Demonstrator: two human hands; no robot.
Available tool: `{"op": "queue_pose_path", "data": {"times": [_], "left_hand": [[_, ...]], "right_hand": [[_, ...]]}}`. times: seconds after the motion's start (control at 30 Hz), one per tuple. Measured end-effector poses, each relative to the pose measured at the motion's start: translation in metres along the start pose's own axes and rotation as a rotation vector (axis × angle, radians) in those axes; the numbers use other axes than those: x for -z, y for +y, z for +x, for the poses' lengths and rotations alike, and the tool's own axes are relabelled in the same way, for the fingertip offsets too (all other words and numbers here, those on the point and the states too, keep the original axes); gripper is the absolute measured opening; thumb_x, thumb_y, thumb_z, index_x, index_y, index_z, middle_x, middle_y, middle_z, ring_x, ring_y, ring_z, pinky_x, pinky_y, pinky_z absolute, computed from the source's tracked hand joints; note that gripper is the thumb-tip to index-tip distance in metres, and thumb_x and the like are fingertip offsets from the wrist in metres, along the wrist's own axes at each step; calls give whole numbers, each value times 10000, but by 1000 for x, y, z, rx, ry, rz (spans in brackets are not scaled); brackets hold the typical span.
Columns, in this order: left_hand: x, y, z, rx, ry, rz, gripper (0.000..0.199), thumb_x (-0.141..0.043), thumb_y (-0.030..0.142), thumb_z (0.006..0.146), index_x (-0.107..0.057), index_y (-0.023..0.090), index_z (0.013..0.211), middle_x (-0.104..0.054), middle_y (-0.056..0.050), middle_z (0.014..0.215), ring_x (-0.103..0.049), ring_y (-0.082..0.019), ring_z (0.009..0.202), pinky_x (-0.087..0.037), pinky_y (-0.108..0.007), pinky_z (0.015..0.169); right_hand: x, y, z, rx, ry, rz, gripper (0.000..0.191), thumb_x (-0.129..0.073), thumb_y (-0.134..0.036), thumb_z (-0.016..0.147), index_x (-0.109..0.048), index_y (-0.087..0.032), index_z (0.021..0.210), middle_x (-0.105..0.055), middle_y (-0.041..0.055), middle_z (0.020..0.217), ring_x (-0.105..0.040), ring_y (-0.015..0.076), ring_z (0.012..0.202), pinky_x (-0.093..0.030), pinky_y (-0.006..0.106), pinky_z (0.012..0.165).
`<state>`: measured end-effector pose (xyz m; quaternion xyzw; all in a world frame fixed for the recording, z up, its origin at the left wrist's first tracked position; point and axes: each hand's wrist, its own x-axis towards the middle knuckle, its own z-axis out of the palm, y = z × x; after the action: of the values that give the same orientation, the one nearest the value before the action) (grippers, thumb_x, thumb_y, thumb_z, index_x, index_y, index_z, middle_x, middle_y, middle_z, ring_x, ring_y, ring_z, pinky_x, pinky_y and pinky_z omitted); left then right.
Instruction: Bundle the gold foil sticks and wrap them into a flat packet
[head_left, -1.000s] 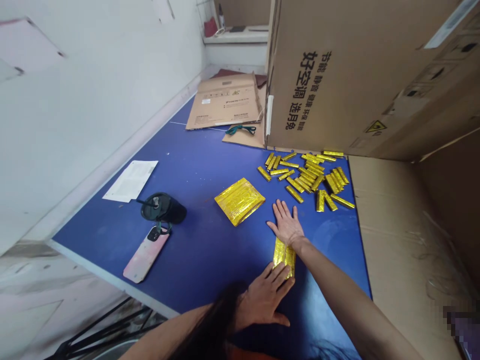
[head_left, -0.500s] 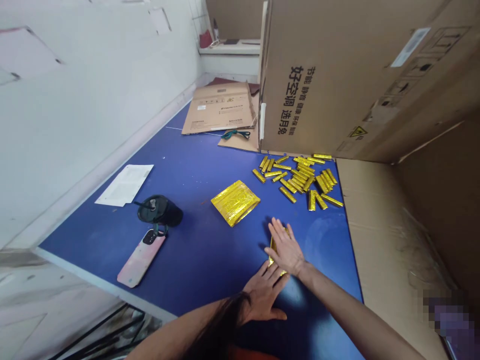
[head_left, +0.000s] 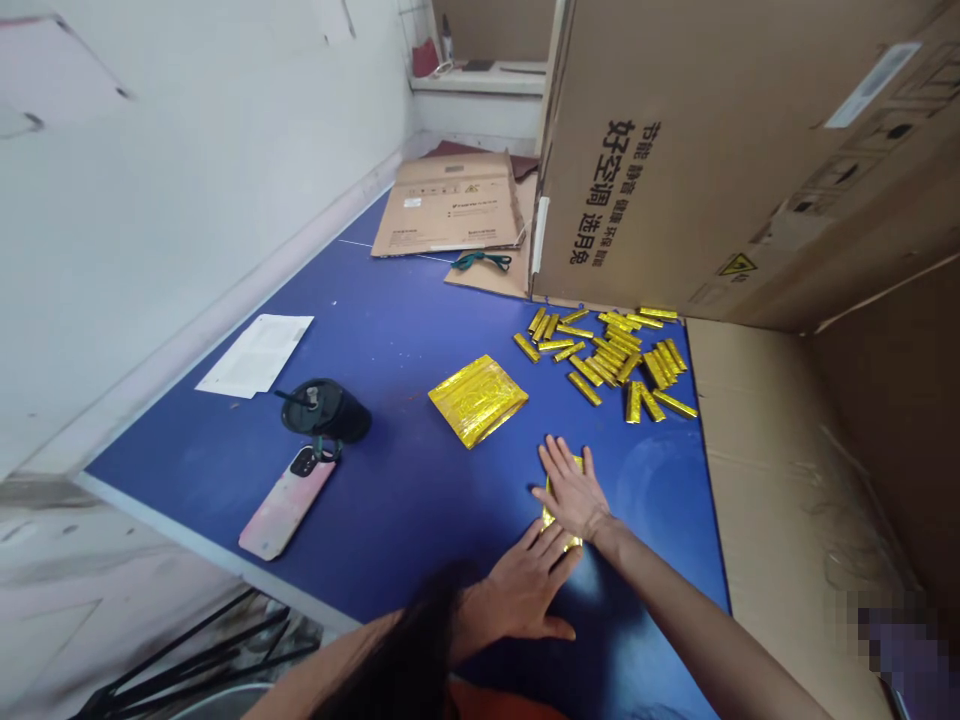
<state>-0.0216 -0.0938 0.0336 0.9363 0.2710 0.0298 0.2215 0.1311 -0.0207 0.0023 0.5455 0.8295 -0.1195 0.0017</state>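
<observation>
A folded piece of shiny gold foil point(head_left: 550, 512) lies on the blue tabletop, mostly covered by both hands. My right hand point(head_left: 574, 490) rests flat on its upper part, fingers spread and pointing away from me. Over the near end lies my left hand point(head_left: 531, 585), its fingers stretched out and thumb apart. A square stack of gold foil sheets point(head_left: 478, 402) sits a little farther off to the left. Beyond my hands, several narrow gold foil strips point(head_left: 616, 352) are strewn in a loose heap.
A black lidded tumbler point(head_left: 328, 410) with a straw and a pink phone point(head_left: 287, 503) are at the left, near a white paper point(head_left: 256, 356). Flattened cardboard point(head_left: 450, 215) and a green cord point(head_left: 481, 262) lie at the back. A big cardboard box point(head_left: 675, 170) walls the back right.
The camera view has shifted slightly, moving the scene's items a little in the picture. Both hands stay pressed on the foil, nearly unmoved.
</observation>
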Motion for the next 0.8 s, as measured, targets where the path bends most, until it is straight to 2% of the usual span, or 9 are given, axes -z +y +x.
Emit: {"op": "queue_pose_path", "data": {"times": [0.1,0.23,0.33,0.43,0.5,0.57,0.67,0.8], "left_hand": [[1,-1,0,-14,4,-7,813,-311,657,756,-206,93,1332,-209,-173,1396,-116,-284,1296,-47,-423,1035],[-2,-2,-1,-15,-14,-24,823,-313,663,752,-199,93,1334,-189,-175,1404,-97,-284,1301,-45,-430,1036],[-1,-2,-1,-19,-14,-28,820,-314,660,754,-199,92,1335,-185,-174,1406,-98,-283,1300,-57,-433,1036],[3,0,-2,-12,-3,-22,807,-318,655,756,-227,88,1324,-213,-175,1396,-114,-282,1297,-67,-429,1037],[4,0,-2,-12,8,-25,798,-327,650,757,-241,89,1318,-223,-171,1393,-129,-278,1294,-75,-421,1039],[5,1,-1,-12,18,-36,795,-344,644,754,-242,92,1317,-230,-168,1390,-145,-275,1289,-86,-418,1038],[6,1,2,0,44,-61,752,-394,616,748,-283,113,1296,-294,-154,1359,-193,-275,1270,-109,-423,1034],[7,-5,11,35,76,-117,507,-482,395,767,-398,140,1197,-418,-118,1256,-324,-243,1193,-203,-387,1012]], "right_hand": [[0,8,9,-100,20,-50,579,-207,-449,869,-182,-163,1372,-117,73,1448,-12,233,1318,8,553,1006],[4,18,26,-221,41,-56,574,-196,-445,872,-194,-159,1368,-105,67,1450,-22,235,1317,-15,554,1007],[10,31,34,-386,82,-25,594,-223,-454,865,-228,-118,1355,-136,113,1440,-68,262,1312,-55,576,995],[15,43,24,-530,193,28,569,-271,-422,863,-305,-82,1317,-230,175,1404,-173,295,1289,-156,571,977],[17,46,5,-467,310,59,492,-285,-373,868,-391,-105,1267,-293,162,1383,-231,277,1274,-217,526,979],[16,41,-21,-288,350,127,393,-304,-332,871,-532,-145,1132,-414,127,1320,-327,243,1232,-268,460,982],[12,26,-58,-74,268,226,322,-334,-271,869,-596,-178,1030,-591,89,1134,-481,201,1105,-339,397,952],[10,6,-83,-34,107,236,302,-354,-234,854,-604,-204,1021,-571,66,1174,-453,209,1142,-296,446,977]]}}
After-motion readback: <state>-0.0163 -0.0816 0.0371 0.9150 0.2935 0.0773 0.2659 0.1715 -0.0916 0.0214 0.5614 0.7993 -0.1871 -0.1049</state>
